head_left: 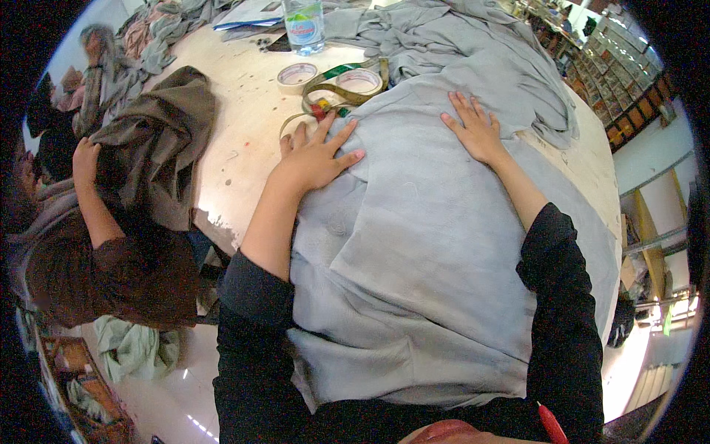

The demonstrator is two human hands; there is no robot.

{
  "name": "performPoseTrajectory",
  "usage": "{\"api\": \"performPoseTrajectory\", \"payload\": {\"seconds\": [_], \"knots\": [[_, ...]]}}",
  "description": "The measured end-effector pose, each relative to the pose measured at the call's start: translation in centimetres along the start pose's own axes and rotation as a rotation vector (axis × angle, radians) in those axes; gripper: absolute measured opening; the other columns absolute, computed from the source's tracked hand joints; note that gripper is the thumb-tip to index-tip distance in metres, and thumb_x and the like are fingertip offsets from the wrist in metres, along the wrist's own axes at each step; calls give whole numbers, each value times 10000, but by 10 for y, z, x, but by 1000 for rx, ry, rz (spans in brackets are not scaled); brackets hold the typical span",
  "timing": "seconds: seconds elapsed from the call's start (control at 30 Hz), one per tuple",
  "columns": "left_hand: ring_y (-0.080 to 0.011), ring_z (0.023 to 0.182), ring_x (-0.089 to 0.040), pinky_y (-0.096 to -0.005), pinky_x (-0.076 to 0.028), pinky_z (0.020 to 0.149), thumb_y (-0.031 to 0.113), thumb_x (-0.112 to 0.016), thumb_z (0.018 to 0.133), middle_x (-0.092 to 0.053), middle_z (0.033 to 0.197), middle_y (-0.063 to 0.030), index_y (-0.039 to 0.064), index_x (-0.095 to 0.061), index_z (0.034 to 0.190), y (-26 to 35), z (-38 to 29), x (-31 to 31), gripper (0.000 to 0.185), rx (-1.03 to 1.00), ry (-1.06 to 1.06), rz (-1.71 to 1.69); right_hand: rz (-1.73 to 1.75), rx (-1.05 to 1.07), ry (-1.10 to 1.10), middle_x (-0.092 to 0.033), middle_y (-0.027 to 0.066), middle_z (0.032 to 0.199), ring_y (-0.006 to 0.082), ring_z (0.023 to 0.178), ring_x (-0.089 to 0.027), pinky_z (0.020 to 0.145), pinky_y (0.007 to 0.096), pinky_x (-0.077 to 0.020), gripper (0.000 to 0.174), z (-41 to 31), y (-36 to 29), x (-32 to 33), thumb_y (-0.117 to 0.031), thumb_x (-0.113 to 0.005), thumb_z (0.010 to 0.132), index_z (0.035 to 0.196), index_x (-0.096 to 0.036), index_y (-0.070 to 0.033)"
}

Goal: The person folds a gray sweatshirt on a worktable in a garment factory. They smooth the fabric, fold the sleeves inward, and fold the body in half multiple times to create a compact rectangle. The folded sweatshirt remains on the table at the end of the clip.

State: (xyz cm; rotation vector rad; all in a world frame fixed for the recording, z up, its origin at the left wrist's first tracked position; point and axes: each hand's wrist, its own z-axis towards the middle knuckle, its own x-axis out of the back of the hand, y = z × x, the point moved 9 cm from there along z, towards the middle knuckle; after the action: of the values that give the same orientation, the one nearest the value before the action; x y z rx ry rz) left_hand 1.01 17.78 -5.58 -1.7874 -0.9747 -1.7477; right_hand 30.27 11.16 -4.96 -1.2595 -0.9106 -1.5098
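Note:
A grey-blue cloth garment (432, 222) lies spread over the table in front of me and hangs over its near edge. My left hand (313, 158) rests palm down at the cloth's left edge, fingers apart, its fingertips close to a tape measure (338, 97). Farther right, my right hand (474, 130) lies flat on the upper part of the cloth with spread fingers. Neither hand grips anything that I can see. Beyond my left hand are two rolls of masking tape (297, 74), the right one partly ringed by the tape measure.
A plastic water bottle (304, 28) stands on the table (238, 133) near papers (249, 16). More grey cloth (488, 61) is heaped at the back. At the left, a co-worker's hand (86, 158) holds brown cloth (166, 139). Shelves (654, 222) stand to the right.

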Motion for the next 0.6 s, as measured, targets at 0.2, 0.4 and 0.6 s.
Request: {"api": "performPoseTrajectory", "payload": {"seconds": [0.2, 0.4, 0.6], "knots": [[-280, 1215, -551, -388, -394, 1049, 376, -540, 991, -560, 1370, -90, 146, -540, 1367, -18, -46, 62, 441, -101, 246, -1028, 299, 119, -5, -242, 111, 1605, 296, 1488, -194, 1153, 569, -150, 651, -30, -12, 44, -537, -392, 992, 1540, -290, -200], [-351, 1268, -440, -405, -340, 1071, 239, -675, 893, -422, 1369, -227, 25, -411, 1388, -7, -204, 56, 601, 121, 684, -449, 237, 463, -104, -251, 117, 1599, 336, 1472, -217, 1148, 560, -182, 616, -192, -88, 98, -494, -423, 986, 1514, -348, -185], [-177, 952, -512, -322, -450, 867, 379, -668, 931, -520, 1118, -108, -2, -399, 1327, -18, -275, -36, 612, 615, 573, -977, 140, 750, -277, -258, 67, 1603, 304, 1487, -183, 1166, 534, -108, 565, -271, -142, 73, -528, -406, 976, 1486, -409, -286]]}}
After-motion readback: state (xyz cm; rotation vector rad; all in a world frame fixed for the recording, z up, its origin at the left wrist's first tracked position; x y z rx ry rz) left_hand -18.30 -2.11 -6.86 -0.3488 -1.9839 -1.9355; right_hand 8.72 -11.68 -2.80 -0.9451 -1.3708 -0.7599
